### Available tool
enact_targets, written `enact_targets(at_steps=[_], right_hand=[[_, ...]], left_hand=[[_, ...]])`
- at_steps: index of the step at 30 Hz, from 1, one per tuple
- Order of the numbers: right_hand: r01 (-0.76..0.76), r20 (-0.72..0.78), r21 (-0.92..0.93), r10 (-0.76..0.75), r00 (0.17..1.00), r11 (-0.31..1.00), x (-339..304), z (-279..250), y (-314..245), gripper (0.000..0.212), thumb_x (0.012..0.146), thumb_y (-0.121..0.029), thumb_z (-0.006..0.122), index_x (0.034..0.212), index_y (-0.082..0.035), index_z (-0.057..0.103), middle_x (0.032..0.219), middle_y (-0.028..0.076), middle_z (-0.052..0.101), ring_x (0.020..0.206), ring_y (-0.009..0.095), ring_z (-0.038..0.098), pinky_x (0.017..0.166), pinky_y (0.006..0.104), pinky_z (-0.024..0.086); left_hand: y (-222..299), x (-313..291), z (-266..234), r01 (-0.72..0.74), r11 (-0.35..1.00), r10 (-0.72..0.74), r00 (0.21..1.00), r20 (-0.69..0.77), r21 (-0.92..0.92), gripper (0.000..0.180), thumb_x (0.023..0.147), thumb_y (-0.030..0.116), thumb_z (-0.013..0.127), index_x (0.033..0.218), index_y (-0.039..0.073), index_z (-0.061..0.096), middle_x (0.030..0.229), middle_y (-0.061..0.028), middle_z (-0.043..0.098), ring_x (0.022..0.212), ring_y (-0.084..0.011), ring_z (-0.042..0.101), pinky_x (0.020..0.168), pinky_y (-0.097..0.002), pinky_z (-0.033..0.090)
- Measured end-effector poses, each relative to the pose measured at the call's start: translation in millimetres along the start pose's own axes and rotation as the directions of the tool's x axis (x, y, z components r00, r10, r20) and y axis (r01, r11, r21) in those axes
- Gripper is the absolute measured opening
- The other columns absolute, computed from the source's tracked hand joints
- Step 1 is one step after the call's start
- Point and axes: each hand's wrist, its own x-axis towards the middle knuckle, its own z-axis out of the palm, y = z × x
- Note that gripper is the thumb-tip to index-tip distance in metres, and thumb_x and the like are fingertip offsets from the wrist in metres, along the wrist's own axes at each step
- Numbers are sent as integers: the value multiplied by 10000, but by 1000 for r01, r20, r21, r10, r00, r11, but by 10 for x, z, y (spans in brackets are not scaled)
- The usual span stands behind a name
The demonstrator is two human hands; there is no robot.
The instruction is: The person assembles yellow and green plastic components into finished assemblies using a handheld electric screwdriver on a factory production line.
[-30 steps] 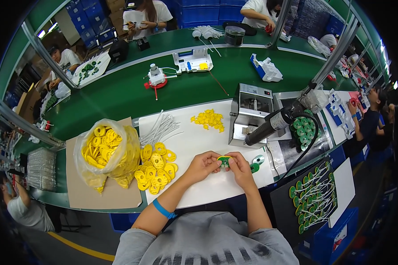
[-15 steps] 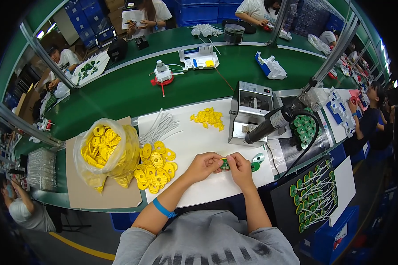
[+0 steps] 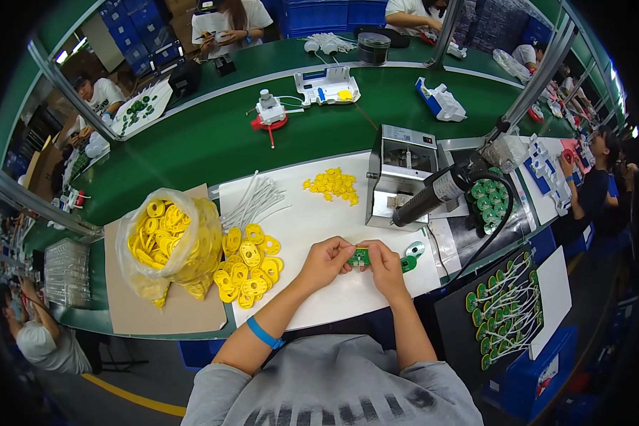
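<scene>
Between my two hands is a small green circuit board [image 3: 360,257], its component side facing up. My left hand [image 3: 327,263] pinches its left end, and my right hand [image 3: 385,268] grips its right end. Just right of my right hand, two more boards lie on the white sheet: a green one [image 3: 409,263] and a paler round one [image 3: 414,249]. Left of my left hand spreads a pile of yellow oval plastic plates [image 3: 250,253]. Farther off sits a heap of small yellow parts [image 3: 331,186].
A clear bag of yellow plates [image 3: 165,238] stands on cardboard at left, beside white wires [image 3: 255,202]. A metal machine [image 3: 402,177] and a black cylindrical tool [image 3: 433,199] stand at right. Wired boards [image 3: 503,312] lie on a black panel. White-and-red assemblies ride the green belt [image 3: 192,153].
The board in my hands has tilted so its component face shows more. On the belt, the white assemblies have shifted to the right.
</scene>
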Motion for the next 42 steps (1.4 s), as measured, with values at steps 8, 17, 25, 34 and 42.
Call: enact_targets(at_steps=[8,17,25,34,42], right_hand=[[-84,152,144,62,987,986,93,-175,99,280,1079,-202,498,1166,14,653,821,44,669,655,73,531,601,228,429],[-66,40,101,62,997,993,154,-213,199,245,1068,-167,512,1154,17,648,868,40,688,729,74,613,618,214,441],[-106,91,95,98,991,990,217,-264,269,184,1059,-126,517,1090,29,613,854,49,675,708,77,586,638,224,468],[-31,73,91,25,997,995,266,-318,464,130,1029,-72,554,1111,27,574,856,53,678,697,79,584,642,227,480],[-54,105,74,47,993,996,305,-371,510,130,1042,-86,537,1094,26,577,856,47,658,715,78,564,650,229,467]], left_hand=[[-14,118,-16,14,1000,-14,1000,0,-17,241,1025,205,625,1073,-28,667,875,-70,700,716,-102,664,637,-236,548],[-62,241,8,24,995,-16,997,73,-100,261,1000,122,652,1200,-45,639,953,-84,717,805,-124,695,714,-245,580],[-139,295,35,7,999,-4,997,72,-46,205,1000,121,652,1129,-38,643,952,-78,717,811,-104,689,725,-239,577],[-204,401,99,24,998,-22,999,36,-57,182,1004,78,628,1123,-60,634,959,-95,710,823,-125,703,743,-251,596],[-265,483,56,13,997,-5,996,90,-79,141,1000,80,636,1067,-43,622,945,-94,701,813,-134,702,746,-258,596]])
